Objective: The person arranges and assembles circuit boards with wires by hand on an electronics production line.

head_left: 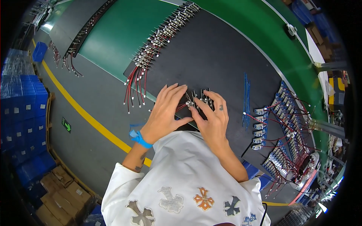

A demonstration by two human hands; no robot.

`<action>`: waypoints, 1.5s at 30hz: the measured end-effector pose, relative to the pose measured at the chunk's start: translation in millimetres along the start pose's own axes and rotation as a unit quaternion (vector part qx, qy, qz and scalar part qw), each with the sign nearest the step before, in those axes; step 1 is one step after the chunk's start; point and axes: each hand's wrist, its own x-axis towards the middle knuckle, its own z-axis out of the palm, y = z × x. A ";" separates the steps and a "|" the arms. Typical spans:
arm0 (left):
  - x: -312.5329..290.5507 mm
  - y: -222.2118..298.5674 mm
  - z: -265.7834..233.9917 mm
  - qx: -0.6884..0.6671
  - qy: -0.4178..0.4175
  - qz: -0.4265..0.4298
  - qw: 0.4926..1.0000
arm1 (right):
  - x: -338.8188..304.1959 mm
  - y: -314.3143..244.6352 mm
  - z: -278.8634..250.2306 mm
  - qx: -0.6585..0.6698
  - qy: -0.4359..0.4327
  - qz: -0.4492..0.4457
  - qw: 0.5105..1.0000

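Between my two hands stands a short row of small circuit boards (205, 98) on the black mat, edge up, with white connectors and red and black wires. My left hand (162, 109) lies at the row's left end, its fingers stretched out and its thumb apart, reaching toward my right hand. My right hand (213, 116) bends over the boards, with thumb and index finger closed on the board at the left end. Its other fingers rest along the row's far side. Part of the boards and wires is hidden beneath my hands.
A long row of wired boards (162, 35) runs along the mat's far left edge, its red and black leads hanging over. Right of my hands lie blue cable ties (246, 100) and several blue boards (259, 128) with wires. Blue boxes (24, 109) are stacked at the left.
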 end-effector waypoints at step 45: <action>-7.8 -0.1 12.3 0.169 0.078 0.027 0.982 | 1.2 30.2 -24.1 0.109 -0.031 0.075 0.991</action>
